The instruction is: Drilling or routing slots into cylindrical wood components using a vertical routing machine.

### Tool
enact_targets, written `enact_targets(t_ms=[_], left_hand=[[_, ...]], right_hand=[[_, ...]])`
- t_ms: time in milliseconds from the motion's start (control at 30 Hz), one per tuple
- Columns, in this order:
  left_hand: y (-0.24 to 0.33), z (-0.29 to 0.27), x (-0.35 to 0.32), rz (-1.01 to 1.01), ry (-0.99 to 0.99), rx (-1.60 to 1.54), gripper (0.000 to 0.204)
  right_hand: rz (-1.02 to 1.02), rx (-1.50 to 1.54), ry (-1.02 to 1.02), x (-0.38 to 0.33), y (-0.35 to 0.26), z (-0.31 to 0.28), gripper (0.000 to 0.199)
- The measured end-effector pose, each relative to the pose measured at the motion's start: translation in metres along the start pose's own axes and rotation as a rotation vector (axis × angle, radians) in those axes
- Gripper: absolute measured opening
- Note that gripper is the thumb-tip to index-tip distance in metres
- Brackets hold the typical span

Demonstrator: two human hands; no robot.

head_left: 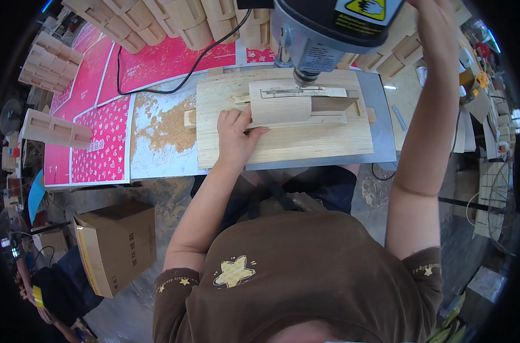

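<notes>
Head view: the left hand (235, 137), partly curled with its thumb spread, touches the left end of the pale, curved wooden piece (283, 111); whether it grips is hard to tell. The piece lies on a wooden board (294, 147) on the counter (387, 137), under the drill press (328, 34), whose tip is indistinct. The upper edge crops the right hand (431, 6); its opening and hold cannot be told.

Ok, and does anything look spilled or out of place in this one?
Yes: loose sawdust is scattered over the worktop left of the wooden board, looking unswept, though drilling may explain it. A black cable also loops loosely across the pink covering, perhaps a snag risk. I see no obvious damage.
</notes>
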State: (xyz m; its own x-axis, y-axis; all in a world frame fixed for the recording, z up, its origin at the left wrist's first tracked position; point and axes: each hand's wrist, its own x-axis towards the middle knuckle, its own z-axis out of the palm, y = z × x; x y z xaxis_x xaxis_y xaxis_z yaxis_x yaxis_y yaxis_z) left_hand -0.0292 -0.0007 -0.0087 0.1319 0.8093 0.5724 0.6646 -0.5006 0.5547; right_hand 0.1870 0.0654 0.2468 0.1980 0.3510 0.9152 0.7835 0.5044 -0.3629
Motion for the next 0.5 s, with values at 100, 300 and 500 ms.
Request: enact_targets(t_ms=[100,300,500], left_hand=[[0.003,-0.003,0.0,-0.006,-0.015,-0.002,0.058],[0.001,-0.005,-0.003,-0.027,-0.003,0.01,0.058],[0.004,-0.002,0.0,-0.029,-0.018,0.002,0.057]], right_hand=[[0.071,0.23,-0.536,0.008,0.002,-0.011,0.031],[-0.027,-0.305,-0.535,-0.056,-0.01,-0.072,0.026],[0.135,0.101,-0.331,-0.154,0.016,-0.06,0.016]])
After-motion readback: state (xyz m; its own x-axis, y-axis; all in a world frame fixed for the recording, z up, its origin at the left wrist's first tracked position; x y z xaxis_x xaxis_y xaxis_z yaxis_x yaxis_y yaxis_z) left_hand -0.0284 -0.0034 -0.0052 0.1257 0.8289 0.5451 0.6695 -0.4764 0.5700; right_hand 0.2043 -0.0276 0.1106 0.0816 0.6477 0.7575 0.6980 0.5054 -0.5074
